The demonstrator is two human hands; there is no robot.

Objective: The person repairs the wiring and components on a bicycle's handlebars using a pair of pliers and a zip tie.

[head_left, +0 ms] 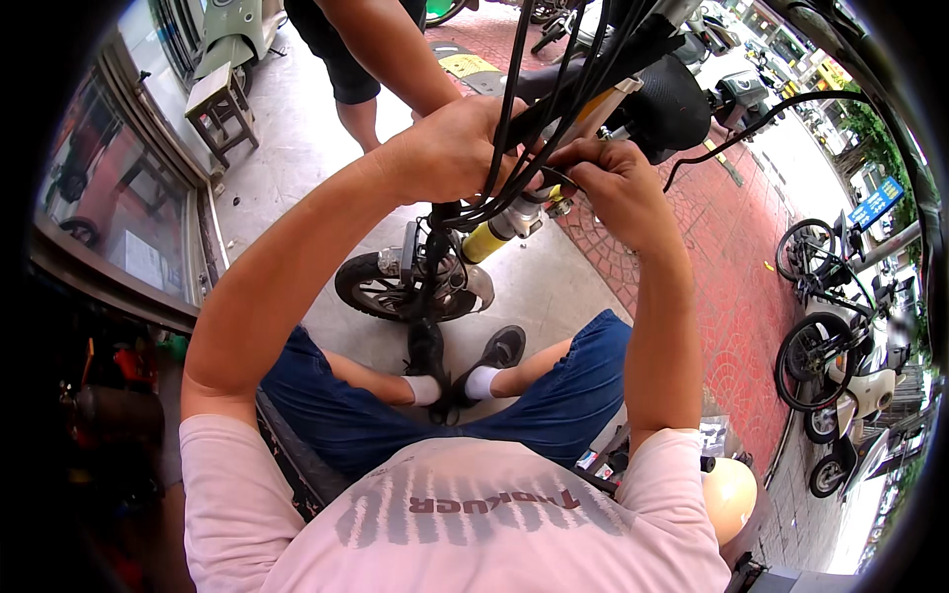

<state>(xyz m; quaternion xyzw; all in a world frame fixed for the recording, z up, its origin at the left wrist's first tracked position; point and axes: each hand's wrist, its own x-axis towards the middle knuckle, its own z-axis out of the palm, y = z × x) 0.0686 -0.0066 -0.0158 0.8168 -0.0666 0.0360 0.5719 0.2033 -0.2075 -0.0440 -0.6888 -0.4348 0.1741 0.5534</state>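
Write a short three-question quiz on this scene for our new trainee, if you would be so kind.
1. True or false: the bare left hand and the bare right hand are both up at the bundle of long, thin black cables.

2. Which of these shows just below the hands in the picture?
A) a red plastic bucket
B) a bright yellow cylindrical section
C) a coil of white rope

3. Fill in the blank: the small, four-legged wooden stool stands toward the upper ____ of the picture.

Key: 1. True; 2. B; 3. left
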